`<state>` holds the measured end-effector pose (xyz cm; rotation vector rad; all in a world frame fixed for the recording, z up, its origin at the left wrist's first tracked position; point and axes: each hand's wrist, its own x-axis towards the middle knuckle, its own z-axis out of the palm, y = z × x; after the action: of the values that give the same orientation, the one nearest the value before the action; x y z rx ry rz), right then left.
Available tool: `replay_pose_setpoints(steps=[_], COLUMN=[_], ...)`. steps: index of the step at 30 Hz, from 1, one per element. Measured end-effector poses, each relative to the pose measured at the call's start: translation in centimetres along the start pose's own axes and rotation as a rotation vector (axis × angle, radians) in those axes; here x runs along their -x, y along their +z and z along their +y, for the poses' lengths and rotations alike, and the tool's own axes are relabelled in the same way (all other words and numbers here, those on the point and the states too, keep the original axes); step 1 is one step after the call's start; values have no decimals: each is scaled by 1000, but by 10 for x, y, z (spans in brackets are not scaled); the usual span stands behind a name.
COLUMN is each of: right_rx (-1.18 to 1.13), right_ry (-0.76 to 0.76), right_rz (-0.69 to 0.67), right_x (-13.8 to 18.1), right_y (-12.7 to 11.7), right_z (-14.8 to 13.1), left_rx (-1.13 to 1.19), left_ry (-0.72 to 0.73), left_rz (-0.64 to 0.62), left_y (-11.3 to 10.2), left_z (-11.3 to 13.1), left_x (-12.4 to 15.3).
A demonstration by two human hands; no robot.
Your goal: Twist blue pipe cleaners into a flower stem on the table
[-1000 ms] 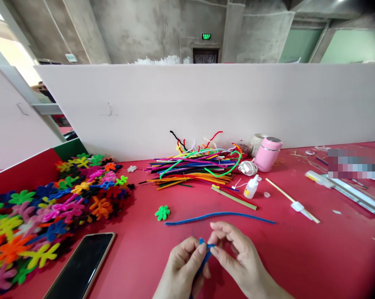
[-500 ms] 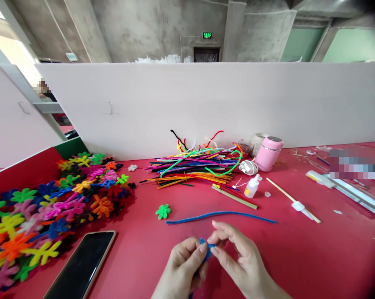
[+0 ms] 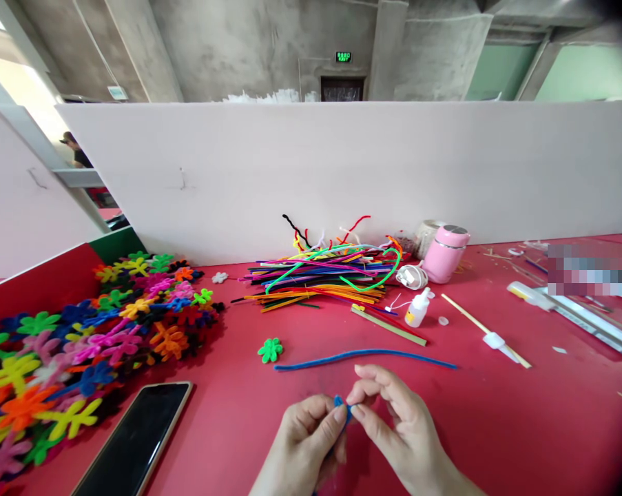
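My left hand [image 3: 305, 441] and my right hand [image 3: 398, 430] meet low in the middle, fingers pinched together on a short bent piece of blue pipe cleaner [image 3: 340, 404]. Only its folded tip shows between the fingertips. Just beyond my hands a long blue pipe cleaner [image 3: 365, 356] lies loose across the red table [image 3: 522, 427]. A small green pipe-cleaner flower [image 3: 270, 350] sits to its left.
A heap of coloured pipe-cleaner flowers [image 3: 78, 344] covers the left side, with a dark phone [image 3: 135, 441] in front of it. A pile of straight pipe cleaners [image 3: 321, 279], a pink cup [image 3: 445, 253], a glue bottle [image 3: 417, 308], wooden sticks [image 3: 483, 328] and a white partition [image 3: 341, 172] lie farther back.
Both hands stay in place while the fingertips work the blue piece; less of it shows below my left hand now. Nothing else on the table has moved.
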<state>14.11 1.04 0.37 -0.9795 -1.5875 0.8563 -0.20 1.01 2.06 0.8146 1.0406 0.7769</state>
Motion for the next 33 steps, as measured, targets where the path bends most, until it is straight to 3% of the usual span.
replay_pose_setpoints(steps=[14, 19, 24, 33], right_rx=[-22, -8, -6, 13], right_ry=[21, 29, 31, 42], right_rz=[0, 6, -2, -16], right_x=[1, 1, 2, 1], right_y=[1, 1, 1, 0], right_z=[1, 0, 1, 1], left_rx=[48, 115, 35, -8], left_ry=[2, -44, 1, 26], left_rz=[27, 110, 28, 39], left_y=[0, -1, 1, 3], left_z=[-5, -9, -5, -5], left_x=[1, 0, -1, 1])
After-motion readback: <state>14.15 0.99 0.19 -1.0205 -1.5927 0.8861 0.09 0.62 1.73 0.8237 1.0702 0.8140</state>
